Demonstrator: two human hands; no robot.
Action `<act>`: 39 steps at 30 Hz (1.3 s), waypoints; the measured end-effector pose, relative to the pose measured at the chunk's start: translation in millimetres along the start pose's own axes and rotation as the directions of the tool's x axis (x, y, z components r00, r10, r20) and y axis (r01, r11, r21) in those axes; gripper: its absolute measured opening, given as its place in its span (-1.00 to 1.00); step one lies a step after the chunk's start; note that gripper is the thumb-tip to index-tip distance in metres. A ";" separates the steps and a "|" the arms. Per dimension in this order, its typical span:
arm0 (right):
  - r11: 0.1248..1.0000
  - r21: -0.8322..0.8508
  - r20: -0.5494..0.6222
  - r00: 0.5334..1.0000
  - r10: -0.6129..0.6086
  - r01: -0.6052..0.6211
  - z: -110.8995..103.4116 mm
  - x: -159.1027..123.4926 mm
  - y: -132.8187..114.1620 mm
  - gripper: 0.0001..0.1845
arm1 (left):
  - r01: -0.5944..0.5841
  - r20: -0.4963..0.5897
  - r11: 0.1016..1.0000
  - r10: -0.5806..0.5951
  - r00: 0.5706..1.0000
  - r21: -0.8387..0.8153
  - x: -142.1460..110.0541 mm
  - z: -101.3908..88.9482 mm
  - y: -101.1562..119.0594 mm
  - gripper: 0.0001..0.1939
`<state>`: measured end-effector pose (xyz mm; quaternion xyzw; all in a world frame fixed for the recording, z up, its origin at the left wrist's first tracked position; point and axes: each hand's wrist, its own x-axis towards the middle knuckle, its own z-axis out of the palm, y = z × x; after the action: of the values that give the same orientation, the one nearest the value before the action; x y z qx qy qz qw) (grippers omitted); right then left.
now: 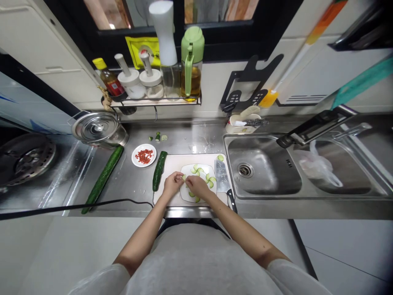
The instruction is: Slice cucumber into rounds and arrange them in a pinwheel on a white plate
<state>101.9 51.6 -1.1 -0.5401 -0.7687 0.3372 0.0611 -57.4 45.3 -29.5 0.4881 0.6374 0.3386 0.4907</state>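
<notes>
My left hand (pixel 172 184) and my right hand (pixel 197 185) meet over the left side of a white plate (pixel 185 194). Both pinch a small pale-green cucumber slice (pixel 184 177) between their fingertips. Other cucumber slices (pixel 211 179) lie on the plate in curved groups, some partly hidden by my right hand. Under the plate is a light cutting board (pixel 172 163). A cleaver (pixel 221 176) rests on the board's right side, its black handle towards me, with a cucumber piece (pixel 220 157) by the blade's far end. A cut cucumber (pixel 159 171) lies along the board's left edge.
A small dish (pixel 135 160) of chopped red pieces and a long cucumber (pixel 104 178) are at left, near a lidded steel pot (pixel 118 135). A black cable (pixel 107 202) crosses the counter. The double sink (pixel 264 180) is at right. Bottles and jars stand on a shelf (pixel 172 103).
</notes>
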 end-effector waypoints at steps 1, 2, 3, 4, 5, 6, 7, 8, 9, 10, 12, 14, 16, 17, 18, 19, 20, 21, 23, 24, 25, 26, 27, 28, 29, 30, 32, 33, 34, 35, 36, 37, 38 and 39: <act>1.000 -0.010 0.000 1.000 0.002 -0.002 0.9 1.0 1.0 -0.81 | -0.001 -0.004 1.000 0.001 1.000 0.028 0.8 0.5 0.1 -0.74; 1.000 -0.023 0.000 1.000 0.006 -0.006 1.9 2.0 2.0 -0.81 | -0.004 -0.008 0.998 0.004 1.000 0.057 1.4 1.0 0.4 -0.74; 0.999 -0.038 0.001 1.000 0.011 -0.011 2.9 2.8 2.9 -0.81 | -0.009 -0.009 0.996 0.010 1.000 0.086 1.9 1.5 0.9 -0.74; 0.998 -0.053 0.003 1.000 0.018 -0.018 3.8 3.5 3.7 -0.81 | -0.017 -0.010 0.993 0.018 1.000 0.117 2.2 2.1 1.7 -0.73; 0.997 -0.067 0.003 1.000 0.025 -0.025 4.7 4.1 4.4 -0.80 | -0.025 -0.009 0.988 0.027 1.000 0.150 2.4 2.5 2.6 -0.73; 0.996 -0.082 0.003 1.000 0.031 -0.031 5.5 4.6 5.0 -0.80 | -0.035 -0.006 0.983 0.036 0.999 0.182 2.5 2.9 3.6 -0.73; 0.995 -0.096 0.001 0.999 0.037 -0.037 6.3 5.1 5.4 -0.79 | -0.044 -0.002 0.976 0.046 0.999 0.215 2.6 3.2 4.7 -0.73; 0.993 -0.110 -0.002 0.999 0.042 -0.042 6.9 5.5 5.7 -0.79 | -0.053 0.002 0.967 0.055 0.999 0.248 2.6 3.5 5.7 -0.73; 0.992 -0.121 -0.004 0.999 0.046 -0.046 7.5 5.8 5.9 -0.79 | -0.064 0.007 0.958 0.065 0.998 0.280 2.7 3.6 6.6 -0.74; 0.990 -0.130 -0.005 0.999 0.049 -0.049 8.0 6.2 6.0 -0.78 | -0.076 0.012 0.947 0.077 0.997 0.312 2.7 3.8 7.4 -0.74; 0.989 -0.135 -0.004 0.998 0.055 -0.055 9.1 6.9 6.2 -0.79 | -0.114 0.028 0.921 0.111 0.993 0.372 3.0 4.1 8.2 -0.74; 0.989 -0.135 -0.005 0.998 0.058 -0.058 10.1 7.2 6.2 -0.81 | -0.163 0.052 0.891 0.155 0.987 0.425 3.3 4.5 8.3 -0.73; 0.988 -0.143 -0.013 0.999 0.052 -0.054 11.0 6.8 6.3 -0.84 | -0.192 0.070 0.864 0.180 0.981 0.466 3.6 4.7 7.9 -0.73; 0.987 -0.150 -0.018 0.999 0.048 -0.051 11.3 6.4 6.5 -0.84 | -0.195 0.074 0.854 0.182 0.980 0.483 3.7 4.6 7.7 -0.74; 0.986 -0.159 -0.024 0.999 0.042 -0.045 11.5 5.7 6.7 -0.84 | -0.193 0.076 0.846 0.179 0.981 0.497 3.6 4.4 7.5 -0.75; 0.985 -0.171 -0.030 0.999 0.034 -0.038 11.7 4.9 7.0 -0.83 | -0.189 0.075 0.842 0.175 0.982 0.506 3.4 4.1 7.4 -0.76; 0.982 -0.184 -0.035 0.999 0.026 -0.032 11.8 4.1 7.3 -0.81 | -0.188 0.074 0.839 0.174 0.982 0.511 3.2 3.7 7.4 -0.78; 0.980 -0.200 -0.038 0.999 0.017 -0.024 11.9 3.2 7.8 -0.80 | -0.189 0.072 0.837 0.178 0.981 0.514 2.9 3.2 7.5 -0.79; 0.970 -0.241 -0.039 0.999 -0.003 -0.007 12.0 1.6 8.7 -0.78 | -0.195 0.067 0.831 0.188 0.980 0.521 2.5 2.3 7.9 -0.81; 0.964 -0.267 -0.035 0.999 -0.013 0.003 12.2 0.9 9.2 -0.77 | -0.197 0.066 0.825 0.191 0.979 0.529 2.3 2.1 8.1 -0.82; 0.956 -0.294 -0.029 0.999 -0.022 0.013 12.5 0.4 9.6 -0.77 | -0.196 0.067 0.818 0.190 0.979 0.541 2.3 2.0 8.3 -0.82; 0.946 -0.323 -0.021 0.999 -0.032 0.023 12.9 0.1 9.9 -0.76 | -0.192 0.067 0.810 0.186 0.980 0.554 2.4 2.1 8.4 -0.82; 0.936 -0.350 -0.014 0.999 -0.039 0.032 13.4 -0.2 10.1 -0.75 | -0.188 0.069 0.802 0.181 0.981 0.567 2.6 2.4 8.6 -0.82; 0.927 -0.373 -0.008 0.999 -0.044 0.038 14.0 -0.4 10.2 -0.75 | -0.183 0.070 0.795 0.176 0.982 0.578 2.7 2.8 8.8 -0.82; 0.920 -0.390 -0.003 0.999 -0.048 0.043 14.6 -0.5 10.1 -0.75 | -0.181 0.072 0.789 0.172 0.983 0.587 2.9 3.2 8.9 -0.82; 0.914 -0.402 0.000 0.999 -0.051 0.047 15.2 -0.6 10.0 -0.74 | -0.180 0.073 0.785 0.170 0.983 0.593 3.0 3.7 9.2 -0.82; 0.910 -0.412 0.002 0.998 -0.058 0.054 16.1 -0.9 9.1 -0.74 | -0.183 0.077 0.782 0.171 0.982 0.596 3.1 4.4 9.9 -0.82; 0.910 -0.411 0.001 0.998 -0.062 0.057 16.3 -1.0 8.5 -0.74 | -0.184 0.077 0.784 0.173 0.982 0.593 2.9 4.6 10.3 -0.82; 0.911 -0.407 -0.002 0.998 -0.067 0.060 16.0 -1.2 7.8 -0.74 | -0.185 0.075 0.789 0.175 0.982 0.586 2.7 4.5 10.6 -0.82; 0.915 -0.400 -0.010 0.998 -0.068 0.058 15.2 -1.6 7.2 -0.74 | -0.187 0.071 0.799 0.179 0.981 0.571 2.3 4.0 10.9 -0.82; 0.921 -0.386 -0.023 0.998 -0.065 0.051 13.7 -2.1 6.8 -0.74 | -0.188 0.061 0.815 0.185 0.981 0.548 1.7 3.0 11.0 -0.83; 0.931 -0.363 -0.044 0.997 -0.058 0.038 11.3 -2.9 7.0 -0.74 | -0.187 0.043 0.834 0.193 0.980 0.519 0.8 1.5 10.8 -0.82; 0.944 -0.329 -0.075 0.996 -0.048 0.021 8.0 -4.1 7.8 -0.75 | -0.181 0.012 0.855 0.201 0.980 0.486 -0.4 -0.6 10.2 -0.82; 0.959 -0.283 -0.117 0.992 -0.035 0.001 3.6 -5.9 9.4 -0.75 | -0.170 -0.027 0.875 0.204 0.979 0.453 -2.0 -3.3 9.0 -0.81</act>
<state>110.1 46.6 -7.8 -0.5557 -0.8086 0.1903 0.0330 -57.8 46.2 -19.8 0.6343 0.6658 0.2464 0.3060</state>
